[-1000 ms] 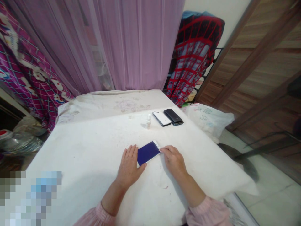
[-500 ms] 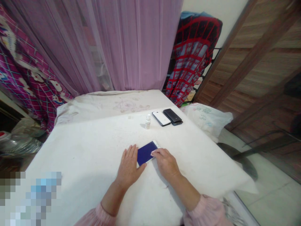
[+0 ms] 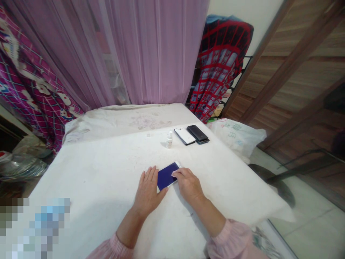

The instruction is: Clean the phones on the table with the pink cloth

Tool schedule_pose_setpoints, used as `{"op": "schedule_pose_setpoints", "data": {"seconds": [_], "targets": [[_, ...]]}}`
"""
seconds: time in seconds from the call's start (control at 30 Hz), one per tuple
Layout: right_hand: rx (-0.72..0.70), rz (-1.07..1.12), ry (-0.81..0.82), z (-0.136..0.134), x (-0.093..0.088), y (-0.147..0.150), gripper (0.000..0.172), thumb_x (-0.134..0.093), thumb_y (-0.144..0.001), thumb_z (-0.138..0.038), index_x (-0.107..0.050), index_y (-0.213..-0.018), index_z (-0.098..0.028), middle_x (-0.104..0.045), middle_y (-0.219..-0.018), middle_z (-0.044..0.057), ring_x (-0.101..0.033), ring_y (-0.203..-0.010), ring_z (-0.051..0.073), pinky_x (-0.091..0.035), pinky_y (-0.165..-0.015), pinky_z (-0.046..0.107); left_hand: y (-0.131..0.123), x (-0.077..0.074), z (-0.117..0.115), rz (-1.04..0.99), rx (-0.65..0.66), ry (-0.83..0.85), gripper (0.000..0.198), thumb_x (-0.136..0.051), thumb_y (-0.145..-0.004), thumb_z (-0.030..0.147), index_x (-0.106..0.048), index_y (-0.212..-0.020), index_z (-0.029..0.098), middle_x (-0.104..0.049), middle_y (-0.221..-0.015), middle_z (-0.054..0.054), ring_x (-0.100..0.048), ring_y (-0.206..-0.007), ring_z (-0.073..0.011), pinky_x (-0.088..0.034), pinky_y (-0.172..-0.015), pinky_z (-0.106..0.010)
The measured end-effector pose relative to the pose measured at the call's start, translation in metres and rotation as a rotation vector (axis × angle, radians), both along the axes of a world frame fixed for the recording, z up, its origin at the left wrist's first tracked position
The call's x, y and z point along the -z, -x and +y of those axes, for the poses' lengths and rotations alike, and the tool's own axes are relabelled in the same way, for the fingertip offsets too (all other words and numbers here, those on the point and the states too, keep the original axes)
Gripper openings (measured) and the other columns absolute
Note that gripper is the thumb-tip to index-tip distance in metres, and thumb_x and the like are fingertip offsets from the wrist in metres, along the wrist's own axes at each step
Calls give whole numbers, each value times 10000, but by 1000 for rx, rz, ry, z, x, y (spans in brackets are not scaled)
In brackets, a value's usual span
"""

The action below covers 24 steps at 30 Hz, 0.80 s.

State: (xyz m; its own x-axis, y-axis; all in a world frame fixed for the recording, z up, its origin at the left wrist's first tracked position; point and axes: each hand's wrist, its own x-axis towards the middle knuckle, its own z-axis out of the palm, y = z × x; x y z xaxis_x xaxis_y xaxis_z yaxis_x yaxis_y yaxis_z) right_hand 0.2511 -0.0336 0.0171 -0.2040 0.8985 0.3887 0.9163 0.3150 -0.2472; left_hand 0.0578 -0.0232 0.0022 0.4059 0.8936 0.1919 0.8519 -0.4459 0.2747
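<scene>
A white-framed smartphone (image 3: 166, 177) lies at a slant on the white tablecloth, its dark blue screen facing up. My left hand (image 3: 147, 190) steadies its left end, the fingers along one side and the thumb against the near edge. A small white wiping pad (image 3: 174, 174) is pinched in the fingertips of my right hand (image 3: 188, 182), which rests over the screen's right part. Most of the pad is hidden under those fingers. Beyond the phone stands a small white spray bottle (image 3: 169, 140).
To the right of the bottle lie a white phone (image 3: 185, 136) and a stack of dark phones (image 3: 198, 133). The white tablecloth (image 3: 107, 169) spreads around my hands. A plastic bag (image 3: 237, 135) hangs by the right edge. Purple curtains (image 3: 161, 50) close off the back.
My right hand has shifted slightly left and up over the screen with the pad. The left hand and the phone have stayed nearly in place.
</scene>
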Motion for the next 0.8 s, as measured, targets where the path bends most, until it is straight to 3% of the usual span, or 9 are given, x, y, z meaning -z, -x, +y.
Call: {"op": "schedule_pose_setpoints", "data": {"seconds": [0.2, 0.3, 0.53, 0.8], "targets": [[184, -54, 54, 27, -4, -21, 288, -521, -847, -103, -732, -935, -278, -672, -932, 29, -578, -855, 188, -460, -712, 262, 1, 0, 1, -5, 11, 4, 664, -489, -858, 496, -363, -1393, 123, -396, -1471, -182, -313, -1386, -323, -253, -1113, -539], [163, -82, 75, 30, -6, -23, 282, -525, -851, -116, -732, -931, -291, -672, -943, 20, -575, -860, 185, -450, -696, 254, -1, -1, 1, -2, -1, 0, 662, -489, -857, 493, -370, -1384, 110, -404, -1464, -189, -315, -1384, -325, -254, -1115, -541], [125, -97, 58, 9, -4, -29, 316, -511, -845, -90, -723, -962, -293, -672, -951, 21, -576, -871, 180, -458, -706, 252, -2, -2, 0, 6, -3, 9, 667, -493, -854, 491, -377, -1377, 94, -403, -1462, -201, -315, -1383, -332, -249, -1117, -538], [138, -125, 55, 25, -5, -24, 295, -528, -834, -98, -731, -906, -299, -664, -915, 19, -569, -848, 180, -434, -650, 245, -1, 1, 1, 1, 9, -11, 664, -485, -854, 501, -376, -1374, 103, -407, -1459, -200, -326, -1377, -337, -263, -1110, -536]]}}
